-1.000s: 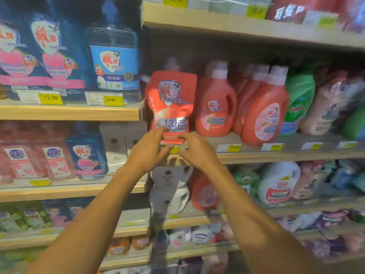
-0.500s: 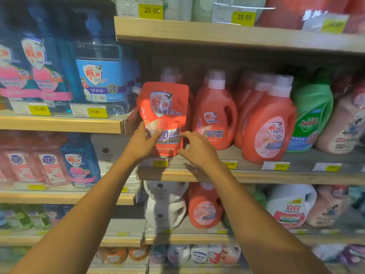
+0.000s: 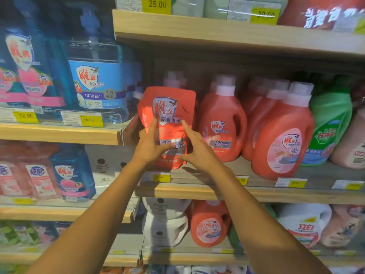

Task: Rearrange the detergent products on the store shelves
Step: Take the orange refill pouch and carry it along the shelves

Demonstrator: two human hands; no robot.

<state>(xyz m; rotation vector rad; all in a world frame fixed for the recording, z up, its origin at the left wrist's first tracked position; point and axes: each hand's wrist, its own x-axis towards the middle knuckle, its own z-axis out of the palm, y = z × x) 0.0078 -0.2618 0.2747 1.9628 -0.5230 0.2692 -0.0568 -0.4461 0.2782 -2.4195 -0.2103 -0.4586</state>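
A red detergent refill pouch (image 3: 167,107) stands upright at the left end of the wooden middle shelf (image 3: 256,194), just left of a red detergent bottle (image 3: 223,125). My left hand (image 3: 152,145) lies against the pouch's front, index finger straight up and thumb stretched across the label. My right hand (image 3: 197,149) touches the pouch's right edge with a straight index finger. The hands hide the lower part of the pouch.
More red bottles (image 3: 280,135) and a green bottle (image 3: 329,127) fill the shelf to the right. A clear blue-labelled jug (image 3: 98,84) and dark blue pouches (image 3: 25,72) sit on the left shelf. White and red bottles stand below; yellow price tags line the shelf edges.
The pouch went from being held by its bottom edge to standing deeper on the shelf. Both hands slid up from its base onto its front, and the view moved closer.
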